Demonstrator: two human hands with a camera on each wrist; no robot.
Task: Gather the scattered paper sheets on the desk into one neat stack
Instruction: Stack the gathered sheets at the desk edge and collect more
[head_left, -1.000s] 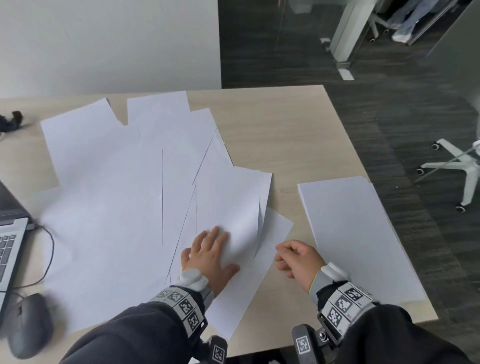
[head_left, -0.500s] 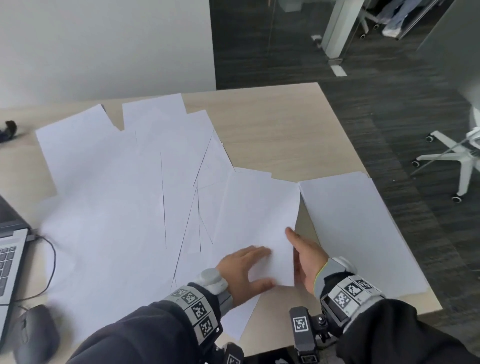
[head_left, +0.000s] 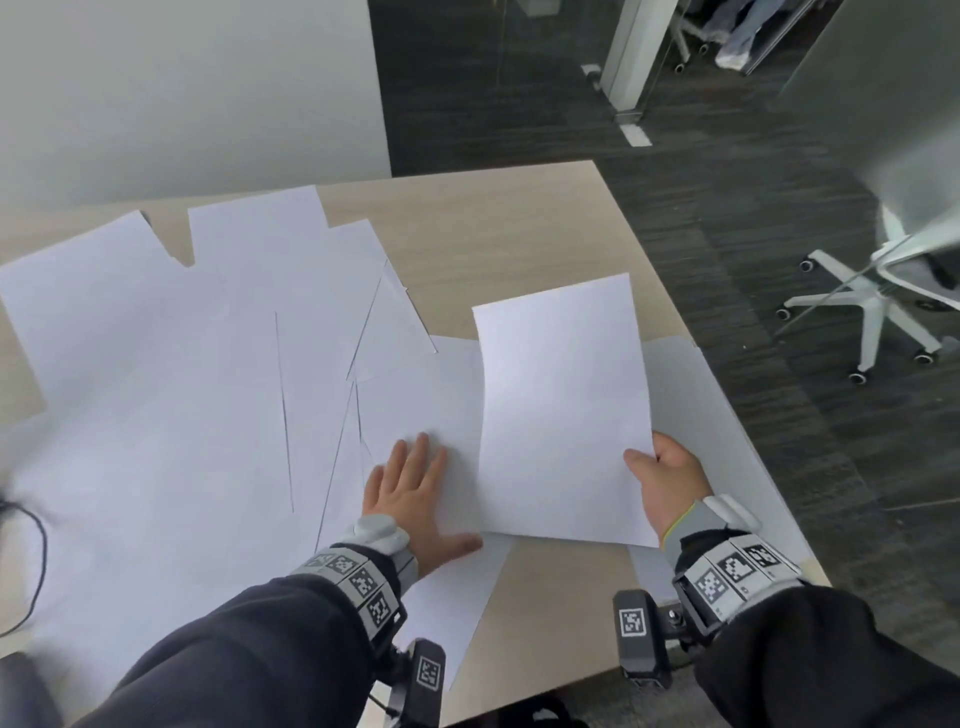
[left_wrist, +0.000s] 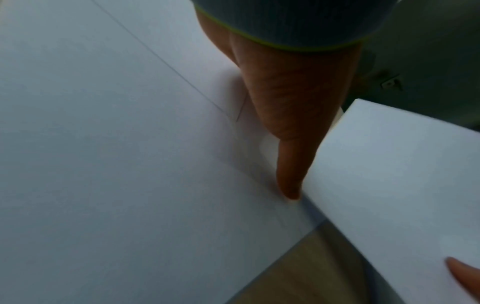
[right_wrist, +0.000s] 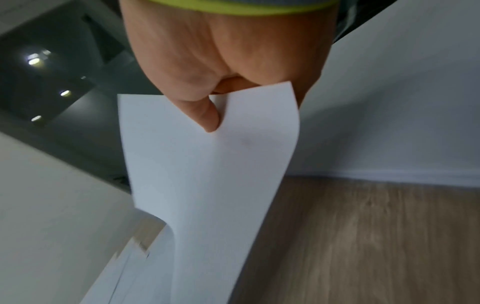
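Right hand (head_left: 670, 480) fingers pinching limp white paper sheet (head_left: 563, 410) at one edge; could buckle, landing askew on right-side stack (head_left: 727, 441). Left hand (head_left: 415, 499) fingers flat, spread.

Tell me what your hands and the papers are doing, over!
Right hand pinches one lifted sheet by its near corner. Left hand flat on the scattered sheets. Stack waits at right, path clear.

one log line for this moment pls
right hand: pinches lifted sheet | left hand: flat on scattered sheets | stack: partly under sheet
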